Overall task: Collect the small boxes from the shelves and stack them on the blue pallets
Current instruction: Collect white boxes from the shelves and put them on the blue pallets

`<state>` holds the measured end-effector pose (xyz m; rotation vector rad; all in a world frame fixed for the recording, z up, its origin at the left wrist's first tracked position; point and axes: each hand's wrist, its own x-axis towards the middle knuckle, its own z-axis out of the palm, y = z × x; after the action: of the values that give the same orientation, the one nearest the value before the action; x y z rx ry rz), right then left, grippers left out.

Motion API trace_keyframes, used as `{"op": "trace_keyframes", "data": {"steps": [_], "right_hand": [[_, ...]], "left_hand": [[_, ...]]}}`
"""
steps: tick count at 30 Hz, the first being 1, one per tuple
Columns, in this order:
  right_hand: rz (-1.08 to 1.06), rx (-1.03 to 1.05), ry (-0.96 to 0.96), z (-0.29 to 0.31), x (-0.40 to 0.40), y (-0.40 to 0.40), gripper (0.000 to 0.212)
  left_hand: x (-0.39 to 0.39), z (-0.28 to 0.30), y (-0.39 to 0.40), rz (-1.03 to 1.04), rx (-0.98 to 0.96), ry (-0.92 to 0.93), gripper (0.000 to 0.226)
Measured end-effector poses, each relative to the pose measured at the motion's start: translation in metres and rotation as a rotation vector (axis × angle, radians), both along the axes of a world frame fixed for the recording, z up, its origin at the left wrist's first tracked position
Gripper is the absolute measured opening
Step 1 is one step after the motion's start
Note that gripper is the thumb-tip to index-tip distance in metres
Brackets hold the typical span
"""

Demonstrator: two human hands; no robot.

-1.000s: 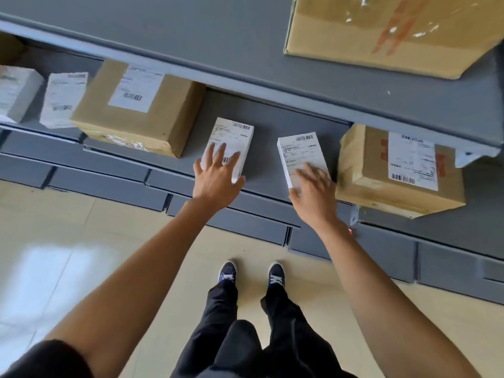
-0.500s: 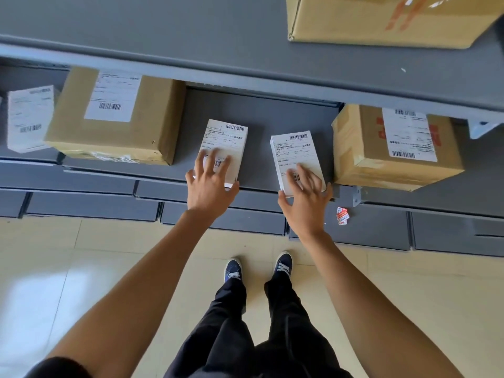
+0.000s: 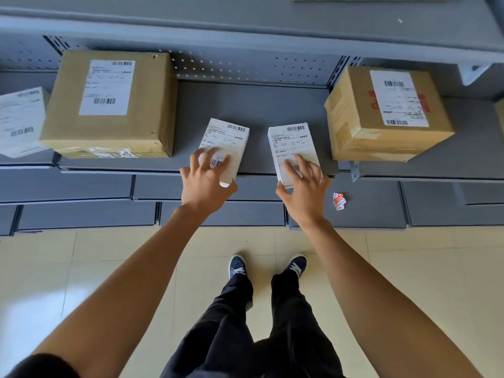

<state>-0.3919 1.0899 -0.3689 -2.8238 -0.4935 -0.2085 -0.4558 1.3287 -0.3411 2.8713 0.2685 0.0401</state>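
Note:
Two small white boxes with printed labels lie side by side on the grey middle shelf (image 3: 259, 105), their near ends over its front edge. My left hand (image 3: 204, 184) grips the near end of the left small box (image 3: 226, 137), fingers curled on top and thumb at its lower corner. The right small box (image 3: 293, 140) has my right hand (image 3: 305, 192) over its near end, fingers spread across the label and thumb at the front corner. No blue pallet is in view.
A large brown carton (image 3: 109, 105) stands left of the small boxes and another brown carton (image 3: 381, 118) stands right. A further white box (image 3: 21, 121) sits at far left. An upper shelf (image 3: 245, 31) overhangs. A red-and-white sticker (image 3: 339, 201) lies on the lowest shelf.
Both hands slid back along the small boxes to their near ends and closed on them. The boxes came forward to the shelf edge. My view dropped lower and closer.

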Motion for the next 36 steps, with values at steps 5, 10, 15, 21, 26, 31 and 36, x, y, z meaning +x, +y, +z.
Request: {"op": "trace_keyframes", "data": {"steps": [5,10,15,21,26,31,36], "right_hand": [[-0.029,-0.012,-0.024,0.011,-0.011,0.0,0.041],[-0.028,0.046,-0.087,0.024,-0.042,-0.014,0.038],[-0.083,0.116,-0.165,0.035,-0.088,-0.053,0.041],[-0.177,0.123,-0.256,0.066,-0.166,-0.131,0.041],[-0.326,0.144,-0.305,0.103,-0.244,-0.203,0.038],[-0.471,0.149,-0.406,0.133,-0.311,-0.268,0.041],[-0.614,0.145,-0.421,0.158,-0.356,-0.319,0.042]], "left_hand": [[-0.014,0.004,-0.004,-0.043,-0.046,-0.107,0.048],[-0.033,0.01,-0.021,-0.118,-0.043,-0.263,0.035],[-0.061,0.018,-0.047,-0.189,-0.026,-0.337,0.033],[-0.111,0.04,-0.112,-0.331,-0.02,-0.437,0.032],[-0.158,0.067,-0.184,-0.501,-0.045,-0.516,0.037],[-0.19,0.101,-0.253,-0.657,-0.063,-0.579,0.04],[-0.199,0.139,-0.316,-0.784,-0.079,-0.635,0.042]]}}
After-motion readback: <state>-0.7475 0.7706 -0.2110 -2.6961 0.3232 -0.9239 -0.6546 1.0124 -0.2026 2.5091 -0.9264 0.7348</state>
